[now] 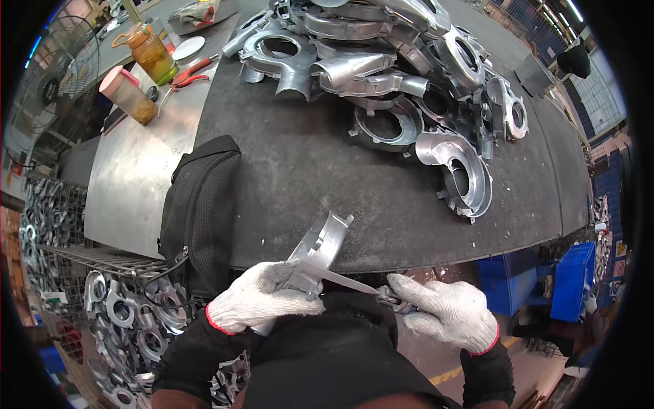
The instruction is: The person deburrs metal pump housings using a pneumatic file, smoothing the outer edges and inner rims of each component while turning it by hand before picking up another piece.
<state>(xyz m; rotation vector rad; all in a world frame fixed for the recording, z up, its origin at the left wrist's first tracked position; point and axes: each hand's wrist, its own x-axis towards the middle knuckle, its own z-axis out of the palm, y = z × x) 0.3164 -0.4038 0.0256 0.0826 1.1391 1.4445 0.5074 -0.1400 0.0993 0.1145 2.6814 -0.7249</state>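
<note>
My left hand [262, 296], in a white knit glove with a red cuff, is closed round a silver cast-metal housing [323, 242] at the table's near edge. The housing is tilted, and its upper end leans over the dark table top. My right hand [449, 313], gloved the same way, grips the handle end of a flat metal file [344, 279]. The file's long, thin blade points left and reaches the housing beside my left fingers; whether it touches the metal I cannot tell. My right fingers partly hide the handle.
A large heap of similar castings [388, 85] covers the far table. At left lie a black mesh bag [204, 204], red-handled pliers [191, 73], a pink-lidded cup [129, 95] and an orange-lidded bottle [150, 54]. A wire bin of castings [126, 313] stands lower left, blue bins [572, 279] right.
</note>
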